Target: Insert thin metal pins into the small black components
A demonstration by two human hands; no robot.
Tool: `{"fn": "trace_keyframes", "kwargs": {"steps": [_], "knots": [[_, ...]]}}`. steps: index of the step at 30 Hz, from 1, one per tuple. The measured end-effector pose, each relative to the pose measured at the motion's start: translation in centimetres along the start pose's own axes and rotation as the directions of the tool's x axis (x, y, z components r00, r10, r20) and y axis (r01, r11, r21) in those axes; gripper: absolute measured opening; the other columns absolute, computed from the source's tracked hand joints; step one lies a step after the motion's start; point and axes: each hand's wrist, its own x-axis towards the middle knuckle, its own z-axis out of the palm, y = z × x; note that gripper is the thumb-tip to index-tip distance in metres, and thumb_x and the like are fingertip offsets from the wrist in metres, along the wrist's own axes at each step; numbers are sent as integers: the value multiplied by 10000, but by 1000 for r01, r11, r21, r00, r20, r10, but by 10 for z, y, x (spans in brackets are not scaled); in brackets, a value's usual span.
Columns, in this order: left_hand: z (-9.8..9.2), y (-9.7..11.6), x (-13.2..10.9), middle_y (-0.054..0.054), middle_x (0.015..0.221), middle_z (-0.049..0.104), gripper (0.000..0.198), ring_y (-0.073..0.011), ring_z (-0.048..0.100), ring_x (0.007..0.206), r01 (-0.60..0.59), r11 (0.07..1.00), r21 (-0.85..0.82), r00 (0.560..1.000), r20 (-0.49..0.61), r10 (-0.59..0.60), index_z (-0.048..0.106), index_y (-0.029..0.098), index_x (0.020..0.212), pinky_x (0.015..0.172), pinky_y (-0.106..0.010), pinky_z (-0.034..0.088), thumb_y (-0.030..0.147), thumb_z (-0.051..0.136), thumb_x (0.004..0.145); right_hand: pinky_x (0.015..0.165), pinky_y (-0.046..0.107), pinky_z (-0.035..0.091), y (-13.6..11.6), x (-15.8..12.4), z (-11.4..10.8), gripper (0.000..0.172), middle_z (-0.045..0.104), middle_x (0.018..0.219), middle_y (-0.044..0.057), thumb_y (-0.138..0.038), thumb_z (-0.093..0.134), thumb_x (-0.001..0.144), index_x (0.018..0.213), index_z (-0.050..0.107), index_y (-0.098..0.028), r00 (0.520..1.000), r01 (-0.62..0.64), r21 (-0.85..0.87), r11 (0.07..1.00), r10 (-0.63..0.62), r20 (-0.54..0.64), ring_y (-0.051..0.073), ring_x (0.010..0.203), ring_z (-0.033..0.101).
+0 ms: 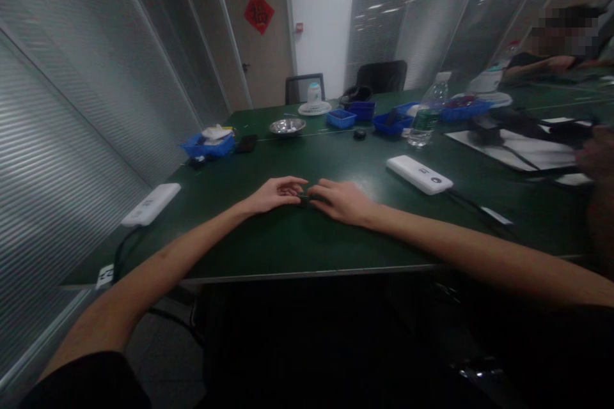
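Both my hands rest low over the near middle of the green table [268, 243], fingertips facing each other. Between them is a small dark object [303, 201] with a thin pale edge, too small and dim to name. My left hand [273, 195] has its fingers curled toward the thumb, the index stretched a little farther out, and the thumb tip at the object. My right hand [344, 200] lies palm down, its fingers bent and closed around the object's right side. What each hand grips is mostly hidden by the fingers.
White power banks with cables lie left [152, 203] and right [419, 174]. Farther back are a metal bowl [286, 128], blue trays [208, 146], a black phone-like slab [247, 144] and a clear water bottle [426, 115]. Another person [542, 67] sits at the far right.
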Motion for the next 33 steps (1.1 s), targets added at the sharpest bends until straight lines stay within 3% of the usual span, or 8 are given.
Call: {"fn": "trace_keyframes", "kwargs": {"steps": [8,13,15,18,22,27,30,33], "knots": [[-2,4,-1,-173,1449,585,656,-208,704,1019,-24,999,33,999,27,24,584,219,1460,911,-397,574,282,817,850,687,304,406,6,5,0,332,759,1042,71,-438,501,1040,1250,659,-235,955,-294,13,956,294,-28,218,832,667],[-3,10,-4,-121,1401,614,246,-254,634,1186,-144,934,326,989,60,132,780,220,1137,996,-420,519,333,747,922,659,306,410,8,6,-7,357,765,1017,84,-466,484,1039,1225,683,-236,906,-424,15,906,424,-18,234,833,672],[-1,10,-2,-107,1372,631,190,-266,601,1246,-176,885,430,984,41,175,787,227,1082,1030,-431,491,342,710,951,658,306,412,9,6,-8,363,764,1008,84,-474,480,1040,1220,688,-237,898,-439,23,898,439,-14,236,837,674],[2,7,1,-97,1367,648,214,-263,584,1274,-182,837,517,979,13,205,746,236,1160,1074,-444,454,327,642,996,654,307,413,8,7,-8,365,765,1015,86,-482,490,1037,1230,688,-243,898,-439,20,898,439,-11,239,838,676],[1,5,4,-78,1278,704,265,-251,621,1214,-188,789,585,981,69,183,697,257,1263,1083,-447,431,312,587,1028,657,306,417,8,6,-7,367,764,1012,85,-478,491,1037,1242,689,-245,904,-427,16,904,427,-11,238,838,674],[-5,10,0,-83,1235,716,265,-252,628,1183,-214,756,618,976,103,192,710,245,1248,1060,-430,443,317,566,1037,653,304,414,9,6,-6,364,759,995,84,-481,496,1033,1229,687,-241,911,-412,26,911,412,-10,234,831,671],[-14,7,0,-90,1211,716,267,-251,641,1148,-177,777,604,982,57,179,719,226,1225,1028,-414,475,341,588,1023,649,305,414,10,6,-5,362,755,976,81,-489,495,1036,1226,683,-245,914,-405,30,914,405,-5,232,821,670],[-39,-7,-1,-92,1181,719,276,-248,660,1081,-83,786,612,988,-53,145,738,210,1190,954,-394,514,364,628,989,639,306,410,11,6,-5,351,756,969,76,-485,496,1035,1213,686,-249,915,-403,22,915,403,-2,232,813,669]]}}
